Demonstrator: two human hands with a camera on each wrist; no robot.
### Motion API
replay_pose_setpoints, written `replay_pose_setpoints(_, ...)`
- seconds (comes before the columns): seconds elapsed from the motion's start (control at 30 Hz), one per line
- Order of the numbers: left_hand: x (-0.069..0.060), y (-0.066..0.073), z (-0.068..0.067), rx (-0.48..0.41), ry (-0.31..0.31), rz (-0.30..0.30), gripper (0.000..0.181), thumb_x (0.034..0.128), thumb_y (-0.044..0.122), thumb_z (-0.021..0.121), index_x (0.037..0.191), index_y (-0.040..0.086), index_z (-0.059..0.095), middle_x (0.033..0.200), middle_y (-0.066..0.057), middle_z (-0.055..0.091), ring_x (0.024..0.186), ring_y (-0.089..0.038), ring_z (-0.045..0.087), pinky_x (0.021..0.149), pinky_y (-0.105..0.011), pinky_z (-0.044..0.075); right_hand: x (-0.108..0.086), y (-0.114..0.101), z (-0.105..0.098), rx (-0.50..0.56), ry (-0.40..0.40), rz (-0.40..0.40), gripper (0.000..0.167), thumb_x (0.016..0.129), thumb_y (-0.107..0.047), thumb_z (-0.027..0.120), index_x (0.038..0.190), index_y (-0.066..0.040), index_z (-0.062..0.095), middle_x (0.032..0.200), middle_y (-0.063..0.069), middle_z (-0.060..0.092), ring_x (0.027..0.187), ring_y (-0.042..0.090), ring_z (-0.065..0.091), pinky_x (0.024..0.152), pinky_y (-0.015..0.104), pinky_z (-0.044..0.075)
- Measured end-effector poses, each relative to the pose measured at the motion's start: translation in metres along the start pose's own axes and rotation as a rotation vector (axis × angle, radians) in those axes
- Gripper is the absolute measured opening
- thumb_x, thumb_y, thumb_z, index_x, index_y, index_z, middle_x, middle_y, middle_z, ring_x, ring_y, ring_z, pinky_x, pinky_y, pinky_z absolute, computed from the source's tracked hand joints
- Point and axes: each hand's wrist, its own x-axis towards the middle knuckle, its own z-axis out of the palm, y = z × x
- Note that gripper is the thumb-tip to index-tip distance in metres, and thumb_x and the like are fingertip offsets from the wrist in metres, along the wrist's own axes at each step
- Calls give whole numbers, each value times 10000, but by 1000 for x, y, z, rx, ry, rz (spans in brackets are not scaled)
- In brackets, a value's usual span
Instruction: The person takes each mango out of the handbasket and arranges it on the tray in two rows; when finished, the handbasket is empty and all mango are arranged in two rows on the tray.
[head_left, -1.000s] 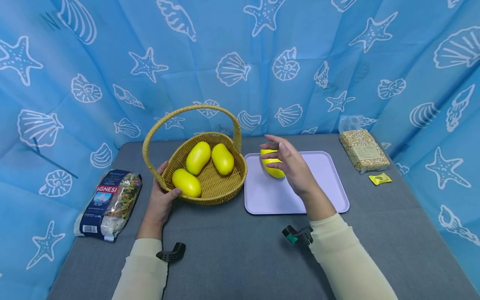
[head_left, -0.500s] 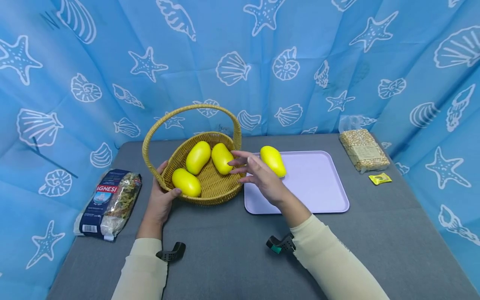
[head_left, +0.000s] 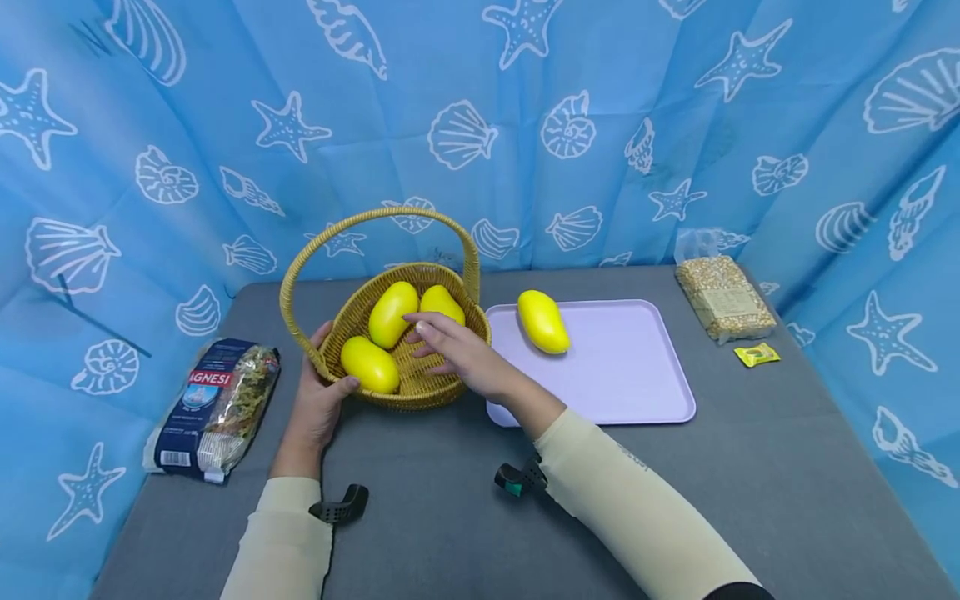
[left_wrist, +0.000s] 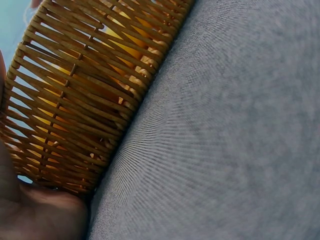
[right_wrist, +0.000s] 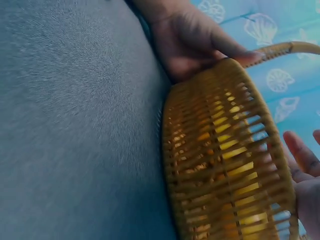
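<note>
A wicker basket with a tall hoop handle holds three yellow mangoes, one of them a mango near the left rim. My left hand grips the basket's left side, its thumb over the rim; in the left wrist view the palm lies against the weave. Above the basket's right part my right hand reaches in with fingers loosely extended, holding nothing, and partly covers the back right mango. Another mango lies on the lilac tray to the right.
At the left lies a pasta bag with a dark blue label. A clear bag of pale kernels and a small yellow packet lie at the right. A blue shell-print curtain stands behind the grey table.
My right hand has moved left from over the mango on the tray to above the basket. The left hand keeps its grip on the basket, and the mangoes stay where they were.
</note>
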Motion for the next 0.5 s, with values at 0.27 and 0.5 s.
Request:
replay_pose_setpoints(0.27,0,0,1,2,1,2,887,1008,-52,752,1722,167,273,1683,-228,317,1414,-273,449,1095,-308,458,31,7,13,-54,-36,129,652,1169,-481,386,1650,-40,408,1557,254,498,1409,459,494,1108,659,447)
replay_pose_setpoints(0.5,1,1,0,4,-11,5,872,1022,-59,725,1725,170,262,1688,-229,303,1417,-276,445,1084,-300,475,46,12,15,-262,-125,194,702,1152,-591,382,1676,-126,429,1637,51,483,1429,228,488,1179,477,399)
